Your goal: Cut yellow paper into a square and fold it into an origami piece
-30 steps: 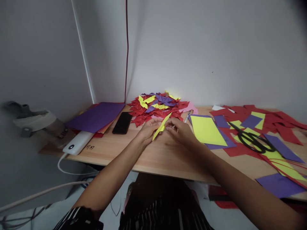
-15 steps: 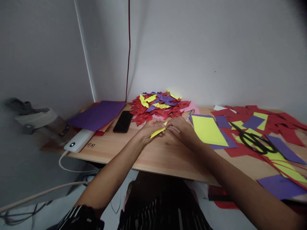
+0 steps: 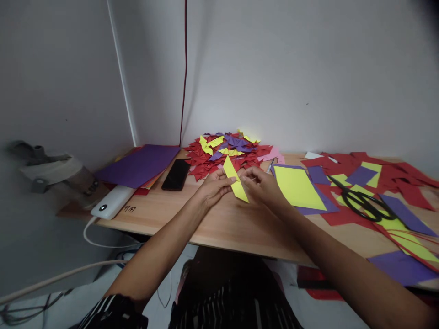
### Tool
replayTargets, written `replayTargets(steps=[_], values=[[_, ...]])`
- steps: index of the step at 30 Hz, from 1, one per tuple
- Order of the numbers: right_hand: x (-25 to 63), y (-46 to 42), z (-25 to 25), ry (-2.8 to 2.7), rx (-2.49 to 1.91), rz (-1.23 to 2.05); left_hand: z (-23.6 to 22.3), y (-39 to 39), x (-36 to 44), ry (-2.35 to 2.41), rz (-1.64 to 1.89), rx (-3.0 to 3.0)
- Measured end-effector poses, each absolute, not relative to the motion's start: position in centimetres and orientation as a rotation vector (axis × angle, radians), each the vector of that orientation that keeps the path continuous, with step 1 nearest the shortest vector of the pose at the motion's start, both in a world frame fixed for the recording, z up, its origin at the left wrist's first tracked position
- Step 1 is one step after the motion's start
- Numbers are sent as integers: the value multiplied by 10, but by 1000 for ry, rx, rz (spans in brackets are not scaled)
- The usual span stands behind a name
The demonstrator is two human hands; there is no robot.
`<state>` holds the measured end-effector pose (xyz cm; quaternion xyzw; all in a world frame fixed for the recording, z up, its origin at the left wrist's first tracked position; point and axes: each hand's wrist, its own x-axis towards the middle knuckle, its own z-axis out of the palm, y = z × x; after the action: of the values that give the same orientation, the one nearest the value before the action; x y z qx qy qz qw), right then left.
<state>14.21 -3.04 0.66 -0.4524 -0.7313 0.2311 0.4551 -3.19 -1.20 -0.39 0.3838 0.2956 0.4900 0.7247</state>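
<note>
A folded yellow paper strip [image 3: 241, 192] with pointed ends is held up above the wooden table. My left hand [image 3: 216, 186] pinches it at the middle, thumb on the face towards me. At the strip's right edge, my right hand [image 3: 259, 182] has its fingers curled and pinched against the paper. Behind the hands lies a heap of folded paper pieces [image 3: 206, 167] in red, purple, yellow and pink. To the right of my right hand, a yellow sheet [image 3: 298, 187] rests on a purple sheet [image 3: 331, 204].
Black-handled scissors [image 3: 368, 205] lie among red, purple and yellow paper cuttings [image 3: 408, 183] on the right. A black phone [image 3: 175, 174], a stack of coloured sheets [image 3: 140, 162] and a white power bank [image 3: 113, 201] with a cable are on the left. The wall stands behind.
The yellow strip has turned from lying slanted across my left palm to standing nearly upright, showing its broad face. My right hand has shifted slightly right, off the left fingers.
</note>
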Motion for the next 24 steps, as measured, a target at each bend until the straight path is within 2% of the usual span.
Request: replayTargets(steps=[11, 19, 24], values=[[139, -26, -1, -1707, -1104, 808, -9, -13, -26, 730, 1182, 970], [150, -28, 7, -1903, -1239, 450, -6, -16, -27, 781, 978, 1040], [158, -26, 8, -2071, -1239, 423, 6, -17, -31, 949, 1267, 1351]])
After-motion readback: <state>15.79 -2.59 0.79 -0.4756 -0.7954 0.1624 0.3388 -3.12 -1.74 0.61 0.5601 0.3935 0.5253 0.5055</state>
